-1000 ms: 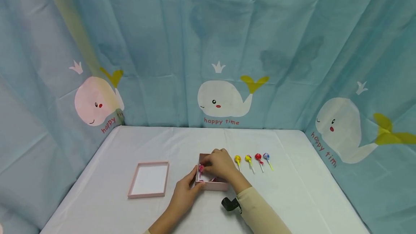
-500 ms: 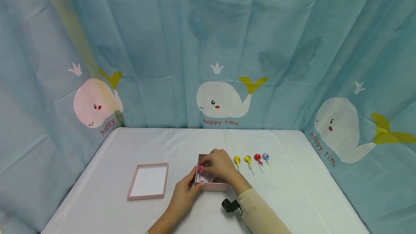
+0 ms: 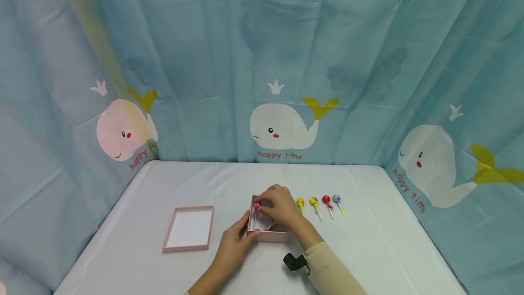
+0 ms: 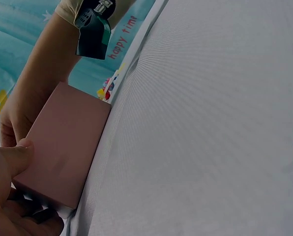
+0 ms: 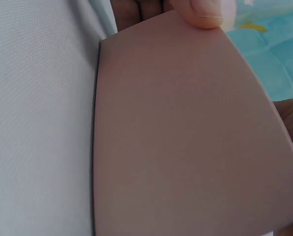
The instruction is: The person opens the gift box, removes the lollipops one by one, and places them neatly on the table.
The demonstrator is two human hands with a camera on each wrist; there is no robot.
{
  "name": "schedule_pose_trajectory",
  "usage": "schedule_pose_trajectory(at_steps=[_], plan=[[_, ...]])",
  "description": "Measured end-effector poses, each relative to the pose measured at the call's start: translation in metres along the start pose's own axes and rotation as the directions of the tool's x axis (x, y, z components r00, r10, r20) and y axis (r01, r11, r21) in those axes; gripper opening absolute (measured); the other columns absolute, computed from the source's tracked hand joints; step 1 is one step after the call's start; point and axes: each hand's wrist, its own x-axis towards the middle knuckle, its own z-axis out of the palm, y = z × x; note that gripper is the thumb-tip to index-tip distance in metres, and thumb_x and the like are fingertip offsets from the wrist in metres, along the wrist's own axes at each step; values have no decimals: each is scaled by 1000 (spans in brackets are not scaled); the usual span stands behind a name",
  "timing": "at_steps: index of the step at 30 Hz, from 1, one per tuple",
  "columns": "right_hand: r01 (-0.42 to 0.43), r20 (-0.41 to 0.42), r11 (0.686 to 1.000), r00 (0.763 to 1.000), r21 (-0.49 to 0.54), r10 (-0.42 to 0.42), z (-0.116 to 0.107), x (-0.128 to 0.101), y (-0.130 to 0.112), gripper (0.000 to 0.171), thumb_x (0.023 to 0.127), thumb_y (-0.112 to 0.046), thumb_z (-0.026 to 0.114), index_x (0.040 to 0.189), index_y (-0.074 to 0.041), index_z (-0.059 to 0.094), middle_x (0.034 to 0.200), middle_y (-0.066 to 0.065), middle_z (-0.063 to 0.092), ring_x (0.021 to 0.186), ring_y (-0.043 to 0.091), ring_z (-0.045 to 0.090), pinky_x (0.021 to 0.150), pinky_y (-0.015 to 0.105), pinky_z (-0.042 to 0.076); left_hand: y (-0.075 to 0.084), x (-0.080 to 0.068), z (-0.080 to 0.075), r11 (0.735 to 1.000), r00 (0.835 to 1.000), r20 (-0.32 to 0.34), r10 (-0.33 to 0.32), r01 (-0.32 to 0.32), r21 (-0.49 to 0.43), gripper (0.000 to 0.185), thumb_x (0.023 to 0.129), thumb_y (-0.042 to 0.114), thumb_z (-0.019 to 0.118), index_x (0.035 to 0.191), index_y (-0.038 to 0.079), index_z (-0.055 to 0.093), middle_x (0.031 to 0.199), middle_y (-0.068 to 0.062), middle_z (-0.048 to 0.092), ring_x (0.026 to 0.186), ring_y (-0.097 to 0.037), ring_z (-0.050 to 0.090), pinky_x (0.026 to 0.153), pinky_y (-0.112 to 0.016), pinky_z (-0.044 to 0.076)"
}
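A pink open box [image 3: 273, 236] stands on the white table in the head view. My left hand [image 3: 234, 244] grips its near left corner, thumb on the front wall and fingers along the left side; the left wrist view shows that thumb [image 4: 19, 156] on the box. My right hand [image 3: 278, 205] reaches into the box from the right and pinches a pink lollipop [image 3: 256, 205] near its head, the stick pointing toward the front wall. Another dark pink wrapped piece [image 3: 270, 226] lies inside, partly hidden. The front wall [image 5: 186, 123] fills most of the right wrist view.
The shallow pink lid [image 3: 190, 227] lies inside up to the left. Right of the box lie several lollipops in a row: an orange-yellow one [image 3: 300, 202], a yellow one [image 3: 314, 201], a red one [image 3: 326, 199] and a blue one [image 3: 337, 199]. A whale-print curtain [image 3: 196, 104] surrounds the table.
My right hand has shifted slightly toward the back of the box, and the pink lollipop's head has moved back with it, showing more of its stick. My left hand keeps its grip.
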Motion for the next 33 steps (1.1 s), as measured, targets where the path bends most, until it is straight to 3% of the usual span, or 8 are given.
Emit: schedule_pose_trajectory(at_steps=[5,12,21,29,33], plan=[[25,-99,1000,995,10,-24,-10,-2,2,21,90,-28,81,111,-29,79,105,-14,74,110,11,58,98,40,49,-1,0,1,1000,1000,-6,13,-13,5,77,92,32,76,154,2,43,157,-14,45,145,-33,43,119,-45,37],[96,-258,993,963,64,-77,-35,-11,8,25,86,-19,85,110,-24,80,105,-12,76,109,14,61,94,46,51,-1,0,2,1000,1000,-2,15,-15,5,77,92,33,76,154,1,43,156,-16,45,143,-34,45,116,-44,40],[94,-280,990,958,108,-60,-71,-24,13,26,86,-17,85,111,-25,79,108,-14,75,113,14,60,98,47,51,-1,1,3,999,1000,-1,-12,12,-39,77,92,31,77,155,2,42,158,-13,43,146,-31,42,117,-40,38],[82,-294,988,955,134,-39,-102,-51,30,30,85,-13,85,111,-24,79,109,-13,74,116,16,59,99,50,53,-2,0,4,998,1000,7,-6,7,-56,74,93,24,76,154,0,40,158,-17,42,145,-33,42,116,-39,39],[61,-290,989,957,136,-19,-119,-65,41,31,85,-11,85,113,-24,78,111,-13,74,117,15,58,97,45,54,-2,0,3,999,1000,2,-1,2,-49,74,93,24,76,154,0,41,158,-15,43,146,-32,42,117,-38,38]])
